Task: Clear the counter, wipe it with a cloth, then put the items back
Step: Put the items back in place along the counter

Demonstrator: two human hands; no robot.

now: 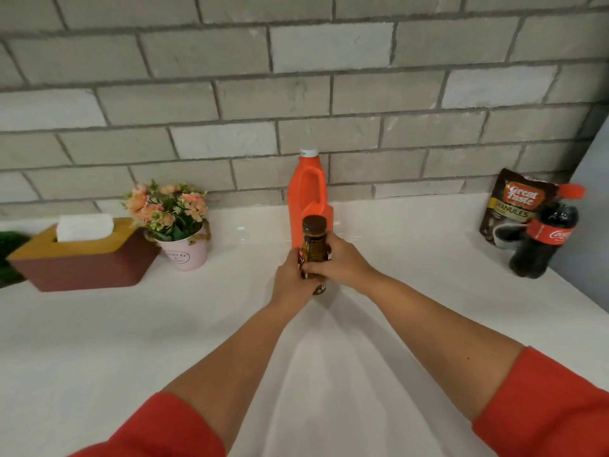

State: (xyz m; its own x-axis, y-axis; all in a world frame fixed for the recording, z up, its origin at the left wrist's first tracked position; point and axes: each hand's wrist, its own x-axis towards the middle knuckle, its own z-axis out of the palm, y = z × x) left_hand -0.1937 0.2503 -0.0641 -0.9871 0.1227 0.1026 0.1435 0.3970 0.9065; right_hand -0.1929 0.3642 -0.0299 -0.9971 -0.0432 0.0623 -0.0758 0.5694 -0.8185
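A small brown bottle (314,243) with a dark cap stands upright on the white counter (99,341), near the middle. My left hand (291,278) grips its lower body from the left. My right hand (339,262) wraps round it from the right. Directly behind it, against the brick wall, stands an orange jug (308,192) with a white cap. No cloth is in view.
At the left stand a maroon tissue box (82,258) with a wooden lid, a pink pot of flowers (178,225) and something green (10,258) at the frame edge. At the right are a coffee granules pouch (514,206) and a cola bottle (547,235).
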